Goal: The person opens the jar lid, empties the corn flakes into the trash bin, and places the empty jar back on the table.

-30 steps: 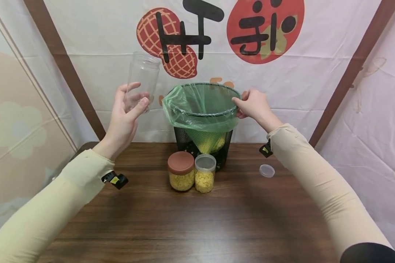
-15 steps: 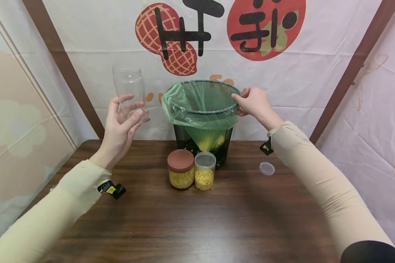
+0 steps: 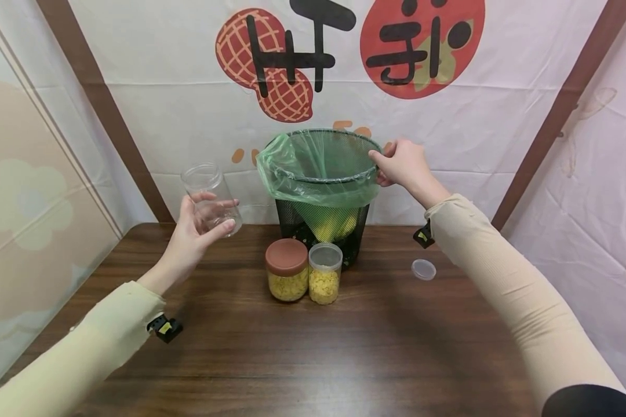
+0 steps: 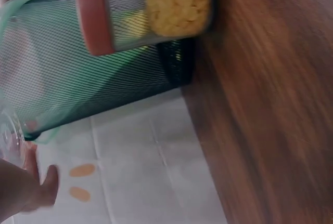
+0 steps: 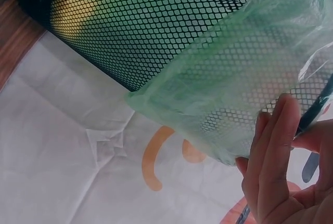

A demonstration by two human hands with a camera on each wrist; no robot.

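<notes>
In the head view my left hand (image 3: 185, 246) grips a see-through, lidless jar (image 3: 208, 188) near its base, mouth up and tilted left, above the table's back left. My right hand (image 3: 407, 168) pinches the right rim of a black mesh wastebasket (image 3: 288, 217), with thumb and fingers on the green bag (image 3: 318, 194) folded over that rim. Yellow stuff shows through the mesh low in the bag. In the right wrist view the fingers (image 5: 278, 146) lie outside the bag with the thumb over the rim. The left wrist view catches only part of the jar (image 4: 10, 135).
Before the wastebasket stand a red-lidded jar (image 3: 287, 258) and a smaller clear jar (image 3: 325, 284), side by side, both holding yellow flakes. A small clear lid (image 3: 423, 270) lies on the brown table (image 3: 313, 353) to the right. A printed cloth (image 3: 188, 116) hangs behind.
My left hand has lowered the clear jar from above the wastebasket's rim, moving it down and left. The right hand stays at the rim.
</notes>
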